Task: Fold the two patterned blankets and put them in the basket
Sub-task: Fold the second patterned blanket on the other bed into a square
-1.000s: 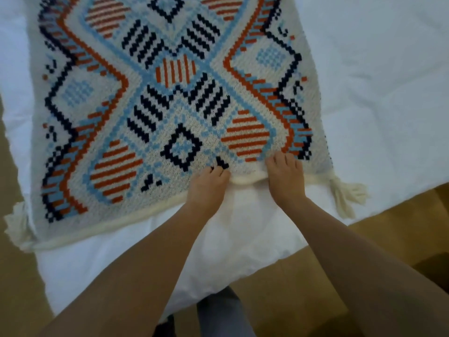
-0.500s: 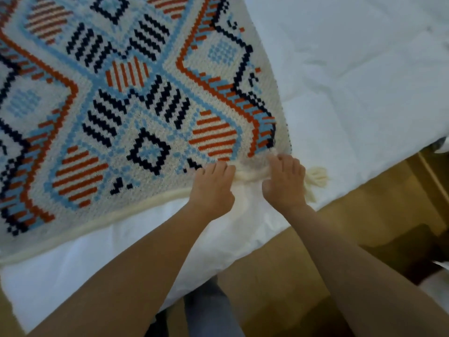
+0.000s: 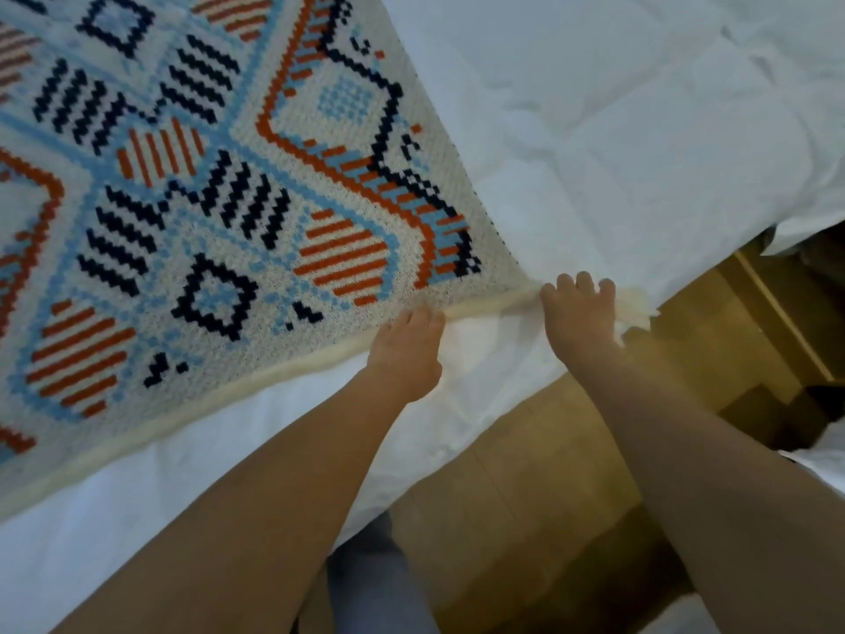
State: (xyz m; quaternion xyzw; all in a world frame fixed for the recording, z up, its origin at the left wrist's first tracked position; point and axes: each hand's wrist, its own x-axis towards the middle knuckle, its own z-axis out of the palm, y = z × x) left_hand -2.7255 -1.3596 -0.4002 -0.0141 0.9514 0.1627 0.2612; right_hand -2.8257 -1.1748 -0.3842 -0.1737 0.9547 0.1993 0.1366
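Here left hand [image 3: 404, 354] and right hand [image 3: 578, 313] both pinch the near hem of the patterned blanket [image 3: 228, 221], its length running up-left.

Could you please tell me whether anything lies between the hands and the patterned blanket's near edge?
Nothing visible does. The left hand and right hand grip the patterned blanket by its cream border, which lies on the white bedding. The basket is out of view.

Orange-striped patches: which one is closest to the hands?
The orange-striped patch just beyond the left hand, near the blanket corner; others lie farther off.
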